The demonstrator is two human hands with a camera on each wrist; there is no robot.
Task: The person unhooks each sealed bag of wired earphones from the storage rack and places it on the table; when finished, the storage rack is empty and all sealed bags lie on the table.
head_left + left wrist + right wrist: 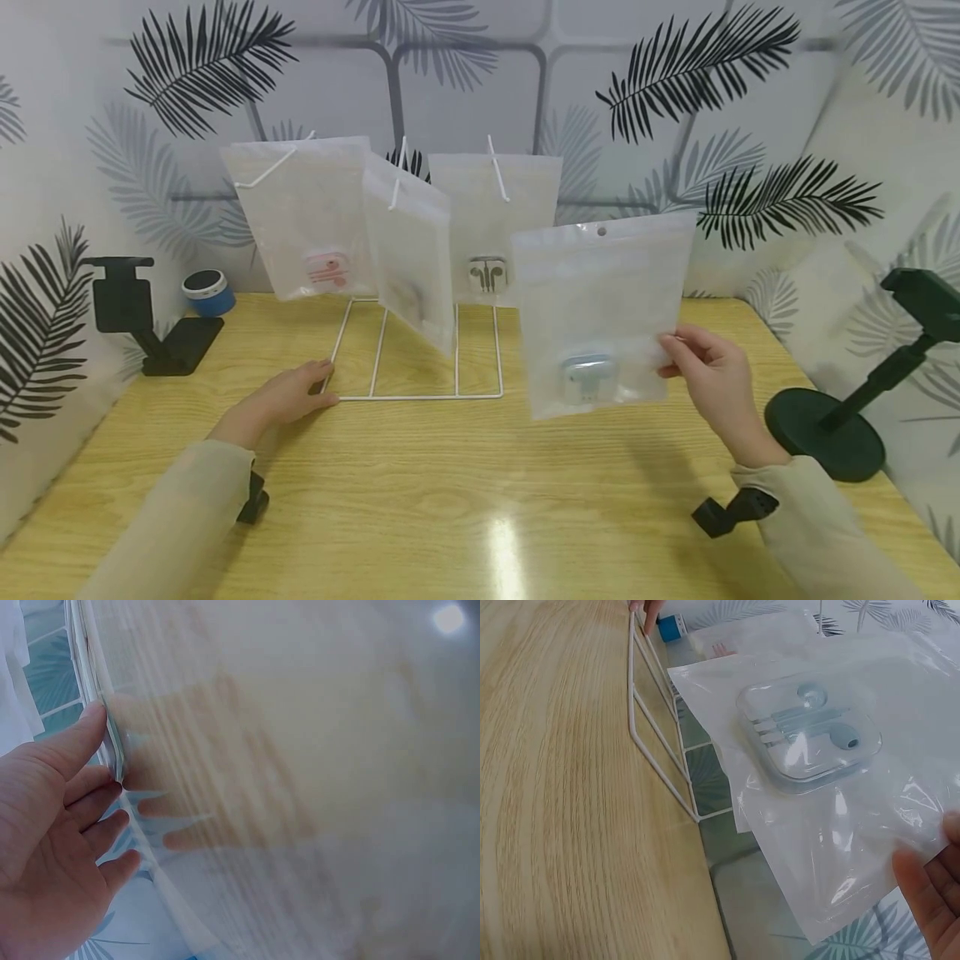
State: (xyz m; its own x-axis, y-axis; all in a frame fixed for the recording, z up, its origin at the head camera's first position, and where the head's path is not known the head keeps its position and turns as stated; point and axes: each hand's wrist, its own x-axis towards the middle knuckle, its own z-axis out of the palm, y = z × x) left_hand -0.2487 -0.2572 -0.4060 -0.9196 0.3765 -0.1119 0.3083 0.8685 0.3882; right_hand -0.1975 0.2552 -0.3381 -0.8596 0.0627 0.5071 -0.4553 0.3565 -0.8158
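Note:
My right hand (708, 379) pinches the lower right edge of a translucent zip bag (607, 292) and holds it raised above the table. Inside the bag is a clear case of pale blue earphones (810, 739). A white wire display rack (420, 398) stands left of the held bag. My left hand (288, 393) holds the front left corner of its base, thumb and fingertips at the wires. From its hooks hang a bag with pink earphones (326, 268), a bag turned nearly edge-on (408, 250), and a bag with dark earphones (487, 273).
On the left stand a black phone stand (123, 308) and a small blue speaker (208, 292). A dark green stand (825, 433) with a round base is at the right. The wood-look table (420, 517) meets a leaf-patterned wall at the back.

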